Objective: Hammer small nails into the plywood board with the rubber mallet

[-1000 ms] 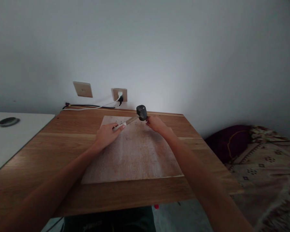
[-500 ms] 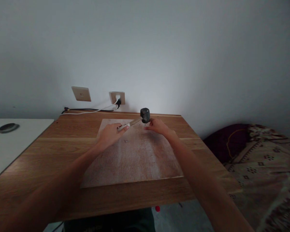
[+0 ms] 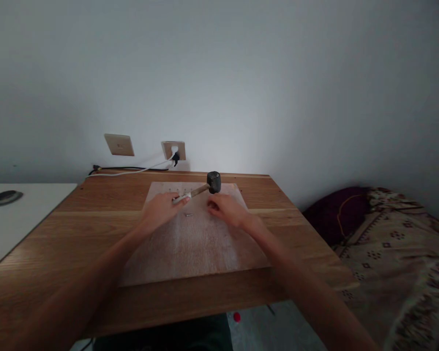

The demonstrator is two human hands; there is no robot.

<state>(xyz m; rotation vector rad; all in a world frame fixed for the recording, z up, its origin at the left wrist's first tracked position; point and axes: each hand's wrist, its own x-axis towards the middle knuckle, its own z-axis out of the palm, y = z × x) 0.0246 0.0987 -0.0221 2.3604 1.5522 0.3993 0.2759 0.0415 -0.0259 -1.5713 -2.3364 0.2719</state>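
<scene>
**A:** Wood board [image 3: 193,243] on the table [image 3: 76,229]. Where's the mallet [image 3: 201,189]?

**B:** Over the board's far part, black head to the right. Its handle slants down and left into the left hand [image 3: 160,207], which is clamped on the handle's end.

**A:** And the right hand [image 3: 227,210]?

**B:** Knuckles up on the board, just on the near side of the head. Its fingers curl down, and I cannot tell whether they pinch anything.

**A:** Anything between the hands?

**B:** 1 small nail [image 3: 188,214], flat on the board. The far wall has 2 plates [image 3: 173,150], with a white cable [image 3: 131,171] plugged into the right plate.
</scene>
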